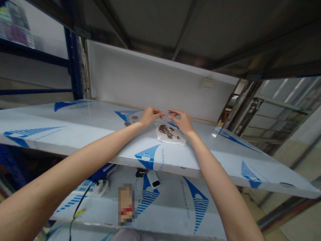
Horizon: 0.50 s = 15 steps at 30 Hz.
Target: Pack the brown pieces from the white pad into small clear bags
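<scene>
My left hand is above the far part of the shelf, its thumb and fingertips pinched together. A thin, pale, see-through thing seems to be at the fingertips, too faint to name. Facing it, my right hand has its thumb and fingers apart and curved, with nothing plainly held. Just below and between the hands lies a white paper-like sheet with several small dark brown pieces on it. Left of my left hand, small brown clumps rest on the shelf, partly hidden by the wrist.
The film-covered metal shelf has an upper shelf low overhead and a wall behind. Below, a lower shelf holds a power strip, a black cable, a white device and a blurred-out object. Metal posts flank both sides.
</scene>
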### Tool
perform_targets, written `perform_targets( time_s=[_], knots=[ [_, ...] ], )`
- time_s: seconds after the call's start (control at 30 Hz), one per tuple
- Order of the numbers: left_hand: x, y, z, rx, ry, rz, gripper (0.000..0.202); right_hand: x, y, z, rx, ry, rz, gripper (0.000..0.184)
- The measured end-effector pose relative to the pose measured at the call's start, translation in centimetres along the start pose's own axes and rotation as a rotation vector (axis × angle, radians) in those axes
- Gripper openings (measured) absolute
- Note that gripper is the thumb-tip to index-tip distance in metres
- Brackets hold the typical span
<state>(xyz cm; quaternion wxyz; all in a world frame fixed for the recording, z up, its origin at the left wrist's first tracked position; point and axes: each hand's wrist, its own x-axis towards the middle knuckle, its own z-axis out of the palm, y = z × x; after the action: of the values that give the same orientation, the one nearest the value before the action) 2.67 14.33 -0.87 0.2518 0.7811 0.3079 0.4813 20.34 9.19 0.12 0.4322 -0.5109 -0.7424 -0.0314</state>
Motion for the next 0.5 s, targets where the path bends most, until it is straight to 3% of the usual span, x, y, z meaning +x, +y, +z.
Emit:
perform_targets(
  time_s=[0.27, 0.5],
  knots=[
    [-0.21, 0.21, 0.15, 0.128, 0.031, 0.026, 0.023, -0.23, -0.57, 0.34, 0.052, -0.143, 0.001, 0.017],
    [-0.08, -0.28, 0.44, 0.137, 0.009, 0.069, 0.030, -0.09, -0.02, 0.93, 0.222, -0.219, 0.123, 0.015]
  ],
)
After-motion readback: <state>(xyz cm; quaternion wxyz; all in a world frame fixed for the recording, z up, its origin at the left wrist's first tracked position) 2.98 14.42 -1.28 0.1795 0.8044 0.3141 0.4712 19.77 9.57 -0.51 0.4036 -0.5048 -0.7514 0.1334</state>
